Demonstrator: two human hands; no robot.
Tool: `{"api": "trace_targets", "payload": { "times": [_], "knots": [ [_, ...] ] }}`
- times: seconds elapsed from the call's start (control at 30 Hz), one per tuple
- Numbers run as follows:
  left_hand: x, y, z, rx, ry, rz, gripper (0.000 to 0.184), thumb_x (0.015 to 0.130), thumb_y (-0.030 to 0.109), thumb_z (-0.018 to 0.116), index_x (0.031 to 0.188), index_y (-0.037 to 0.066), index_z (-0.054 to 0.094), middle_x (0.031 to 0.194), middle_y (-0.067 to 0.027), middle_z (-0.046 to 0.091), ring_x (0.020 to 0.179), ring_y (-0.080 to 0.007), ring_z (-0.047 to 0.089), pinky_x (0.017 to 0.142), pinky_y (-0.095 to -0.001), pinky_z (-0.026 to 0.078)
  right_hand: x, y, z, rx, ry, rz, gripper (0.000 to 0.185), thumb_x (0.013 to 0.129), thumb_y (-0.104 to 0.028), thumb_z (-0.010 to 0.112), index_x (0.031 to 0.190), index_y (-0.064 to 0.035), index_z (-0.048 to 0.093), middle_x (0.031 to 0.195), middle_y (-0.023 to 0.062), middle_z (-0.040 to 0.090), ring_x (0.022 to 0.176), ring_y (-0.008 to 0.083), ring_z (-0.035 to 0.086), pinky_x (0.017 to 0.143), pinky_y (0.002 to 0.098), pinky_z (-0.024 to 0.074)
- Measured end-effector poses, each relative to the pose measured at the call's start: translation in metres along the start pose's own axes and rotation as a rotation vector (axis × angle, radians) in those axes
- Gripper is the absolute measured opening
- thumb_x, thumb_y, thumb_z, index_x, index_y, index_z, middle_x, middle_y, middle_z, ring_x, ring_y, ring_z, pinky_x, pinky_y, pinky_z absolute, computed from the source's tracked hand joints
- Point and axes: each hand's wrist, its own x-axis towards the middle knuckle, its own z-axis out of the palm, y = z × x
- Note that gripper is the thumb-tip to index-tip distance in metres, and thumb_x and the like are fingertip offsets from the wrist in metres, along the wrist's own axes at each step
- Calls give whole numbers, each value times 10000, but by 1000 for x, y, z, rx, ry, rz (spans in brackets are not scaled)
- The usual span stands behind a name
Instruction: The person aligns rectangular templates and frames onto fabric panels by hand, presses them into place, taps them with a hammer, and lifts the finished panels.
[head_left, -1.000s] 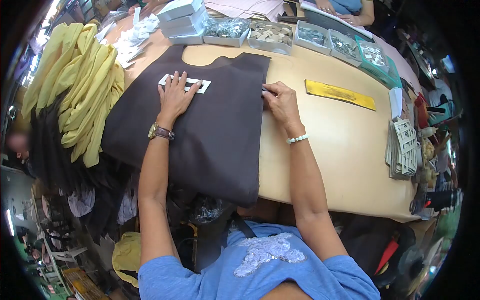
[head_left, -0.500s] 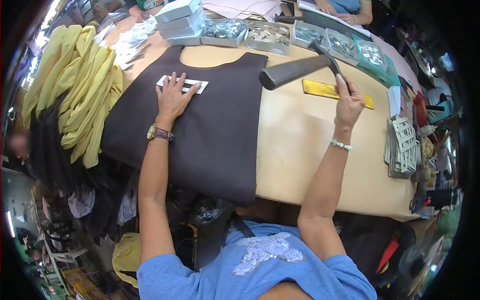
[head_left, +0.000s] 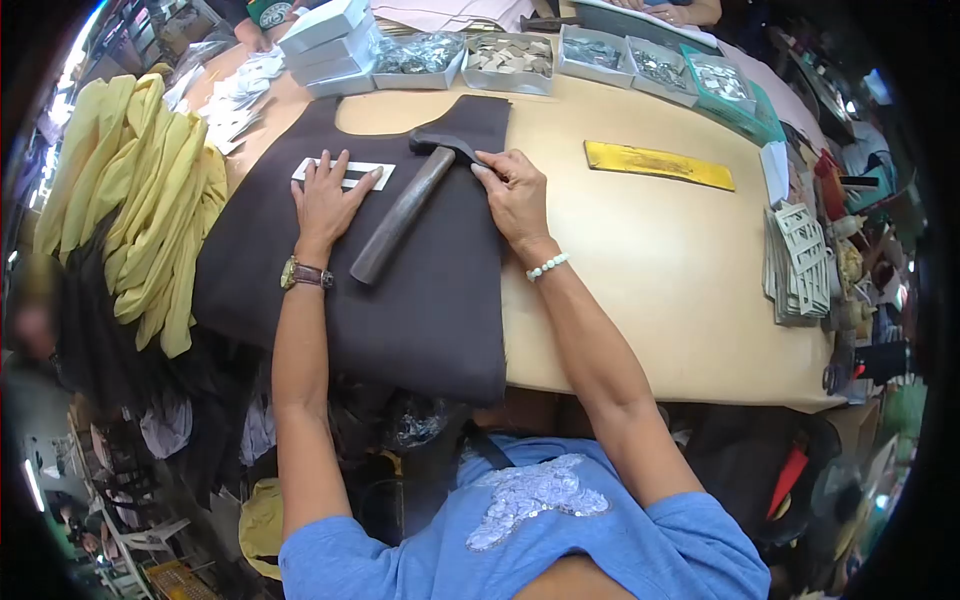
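A dark, vest-shaped piece of cloth (head_left: 430, 320) lies spread over the left of the table. On its upper part rests a white slotted template (head_left: 374, 170). My left hand (head_left: 325, 205) lies flat across the template with its fingers spread, hiding part of it. Over the cloth's right half is a hammer (head_left: 405, 215), its thick handle slanting toward me. My right hand (head_left: 515, 195) is closed on one end of the hammer's head, not on the handle. Whether the handle touches the cloth I cannot tell.
A yellow bar (head_left: 660, 165) lies on the table (head_left: 640, 270) to the right. Boxes of small parts (head_left: 508, 65) line the back. Yellow cloth (head_left: 130, 200) hangs at the left; stacked white templates (head_left: 800, 265) stand at the right edge. Other people's hands (head_left: 670, 13) show behind.
My right hand has carried the hammer left, from above the yellow bar to over the dark cloth, and its handle has swung toward me. My left hand stays on the template.
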Motion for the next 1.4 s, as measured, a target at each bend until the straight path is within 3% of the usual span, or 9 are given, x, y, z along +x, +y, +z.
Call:
{"api": "trace_targets", "payload": {
  "times": [0.13, 0.3, 0.6, 0.7, 1.03, 1.13, 1.23, 1.27, 1.4],
  "knots": [
    [3, -10, 7, 73, 19, 27, 715, 831, 628, 464, 1353, 139, 454, 1445, -152, 348, 1351, -340, 278, 1065, -578, 153, -30, 2, -14, -485, -83, -80, 802, 756, -327, 702, 1363, 28, 315, 1316, 253, 393, 1224, 404, 366, 1044, 436, 297],
    [14, -26, 12, 124, 60, 176, 571, 882, 510, 473, 1328, 153, 483, 1385, -132, 433, 1292, -298, 385, 1052, -478, 251, -127, -24, -108, -863, -318, 28, 770, 810, -454, 604, 1377, -9, 330, 1418, 211, 322, 1333, 391, 260, 1075, 555, 197],
    [25, -44, 15, 336, 192, 158, 615, 939, 510, 373, 1458, 205, 243, 1510, -103, 224, 1393, -293, 192, 1040, -657, 122, -319, 40, -379, -1303, 948, 738, 581, 960, -368, 398, 1394, 4, 294, 1447, 208, 291, 1331, 366, 278, 1015, 560, 279],
    [23, -31, 4, 194, 243, 155, 607, 942, 492, 386, 1454, 193, 254, 1507, -102, 232, 1392, -274, 201, 1044, -650, 131, -349, 78, -422, -1338, 826, 879, 563, 961, -351, 404, 1400, -13, 304, 1462, 185, 284, 1343, 355, 271, 1049, 559, 243],
    [-89, 134, -39, -91, 193, 383, 584, 927, 352, 508, 1432, 133, 313, 1495, -107, 266, 1384, -299, 226, 1067, -604, 122, -367, 140, -439, -1163, 829, 551, 321, 929, -225, 477, 1219, -146, 589, 1329, 116, 501, 1295, 313, 382, 1062, 505, 262],
    [-102, 159, -38, -187, 136, 410, 581, 920, 309, 529, 1428, 123, 318, 1485, -117, 284, 1375, -308, 246, 1063, -601, 131, -369, 148, -445, -1132, 1041, 379, 252, 917, -207, 508, 1065, -65, 655, 1148, 160, 613, 1048, 310, 565, 922, 424, 396],
    [-113, 177, -38, -249, 98, 482, 575, 909, 233, 548, 1417, 82, 327, 1471, -152, 298, 1365, -323, 260, 1081, -535, 161, -365, 121, -455, -881, 1121, 741, 283, 912, -222, 534, 887, 36, 646, 878, 197, 656, 697, 273, 552, 710, 378, 430],
    [-116, 181, -37, -279, 88, 506, 574, 905, 217, 553, 1414, 71, 330, 1468, -161, 299, 1364, -326, 260, 1086, -513, 168, -358, 108, -455, -782, 1318, 480, 359, 916, -243, 535, 790, 89, 592, 660, 185, 606, 545, 221, 409, 585, 395, 385],
    [-135, 207, -38, -504, -38, 501, 572, 869, 107, 581, 1386, 10, 356, 1451, -189, 322, 1356, -309, 287, 1094, -398, 221, -350, 54, -485, 119, 1837, 226, 374, 931, -271, 509, 1087, 61, 579, 1076, 161, 619, 913, 270, 605, 806, 384, 490]
  ]
}}
